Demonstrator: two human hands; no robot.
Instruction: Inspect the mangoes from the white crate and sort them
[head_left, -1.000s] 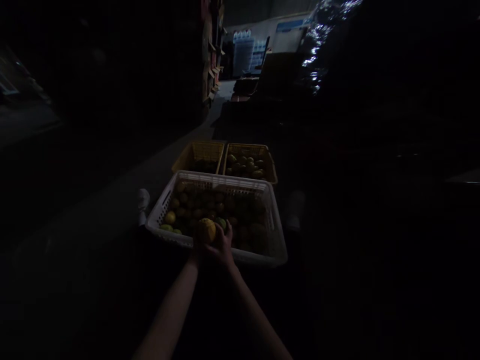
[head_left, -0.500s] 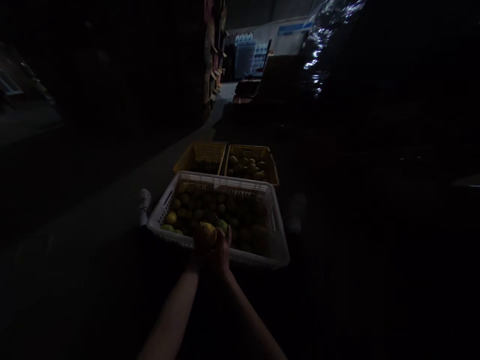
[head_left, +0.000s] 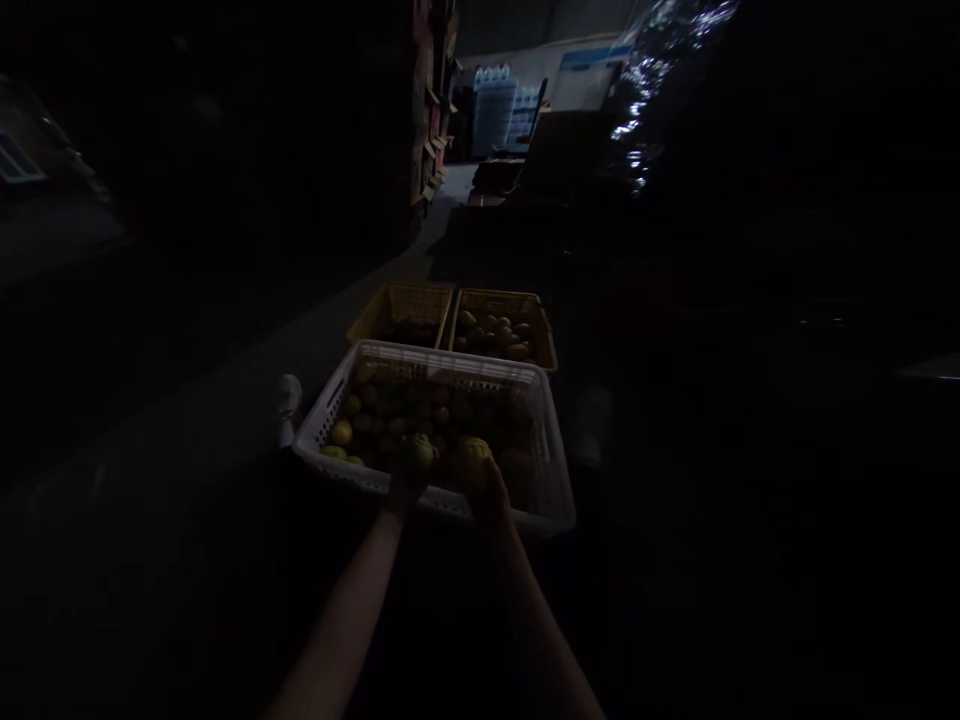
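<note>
A person's left hand [head_left: 407, 490] is gripping a green fruit [head_left: 417, 453], and the right hand [head_left: 491, 492] is gripping a yellow fruit [head_left: 475, 457]. Both are hovering above the near side of a white basket [head_left: 450, 363], where more fruit [head_left: 342, 433] is lying. Shadow is hiding much of the fingers. Either round fruit could be slipping if that grip loosens, likely bruising itself and those below; poor light could be masking soft spots.

The basket is sitting on a dim grey floor [head_left: 262, 350]. Just beyond it, two yellow crates, left [head_left: 365, 318] and right [head_left: 499, 294], are standing side by side, holding produce. A pale shoe [head_left: 289, 394] is resting beside the basket's left end. Far behind the basket, bottles [head_left: 492, 73] and crinkled shiny wrap [head_left: 637, 100] are catching light in a dark storeroom.
</note>
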